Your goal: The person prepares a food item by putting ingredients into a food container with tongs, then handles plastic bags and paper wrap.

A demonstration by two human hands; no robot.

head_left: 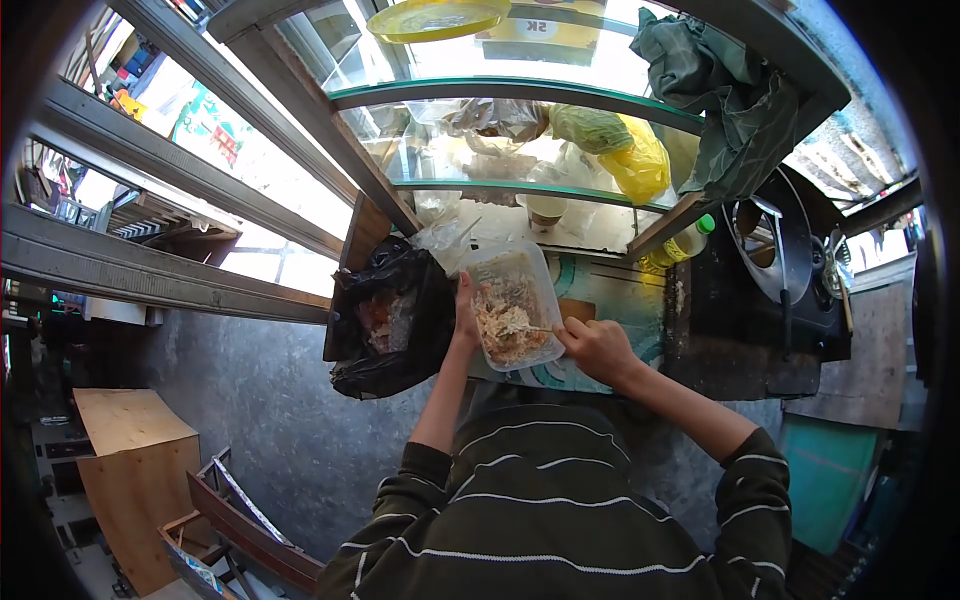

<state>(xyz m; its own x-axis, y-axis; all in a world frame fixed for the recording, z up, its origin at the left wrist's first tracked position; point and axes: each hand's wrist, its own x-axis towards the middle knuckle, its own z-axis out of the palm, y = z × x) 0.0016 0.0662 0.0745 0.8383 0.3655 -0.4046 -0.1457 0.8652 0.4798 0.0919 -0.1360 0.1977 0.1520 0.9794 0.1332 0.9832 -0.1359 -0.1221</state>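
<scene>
A clear rectangular plastic container [545, 283] stands tilted at the counter's front edge, with a clumpy orange-and-white food mixture [505, 322] in its near part. My left hand [466, 312] grips the container's left wall, thumb pointing up along the side. In the closed fingers of my right hand [597, 350] is the thin handle of what looks like a spoon [537, 328]. Its head is sunk in the mixture, so its exact shape is hidden. Left of the container, a black plastic bag [400, 365] lines a bin holding scraps.
Behind the container is a glass display case [520, 90] with bagged vegetables [590, 130] and a paper cup [545, 210]. A green-capped bottle [690, 240] stands near a black stove [780, 260] on the right. A wooden stool-like box [140, 470] sits lower left.
</scene>
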